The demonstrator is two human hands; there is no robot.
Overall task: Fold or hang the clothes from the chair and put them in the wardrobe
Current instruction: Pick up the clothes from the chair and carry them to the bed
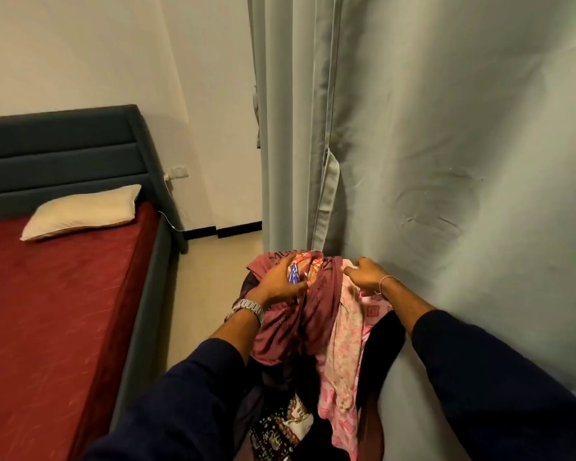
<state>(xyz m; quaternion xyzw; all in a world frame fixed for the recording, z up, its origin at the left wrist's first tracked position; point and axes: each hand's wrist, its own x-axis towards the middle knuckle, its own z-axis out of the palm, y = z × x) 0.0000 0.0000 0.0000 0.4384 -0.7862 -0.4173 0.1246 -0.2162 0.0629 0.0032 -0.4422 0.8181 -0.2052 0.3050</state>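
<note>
A heap of clothes hangs over a chair that is almost wholly hidden beneath it, low in the middle of the head view. On top lies a maroon printed T-shirt (313, 314). My left hand (280, 284) grips the T-shirt near its colourful print. Beside it drapes a pink patterned garment (343, 354), and my right hand (366, 274) pinches the cloth at its upper edge. A dark patterned cloth (283, 424) hangs lower down. No wardrobe is in view.
A grey-green curtain (446, 161) hangs right behind the chair and fills the right side. A bed (47, 311) with a red sheet, a cream pillow (84, 211) and a dark padded headboard stands on the left. A strip of tiled floor (207, 287) runs between bed and chair.
</note>
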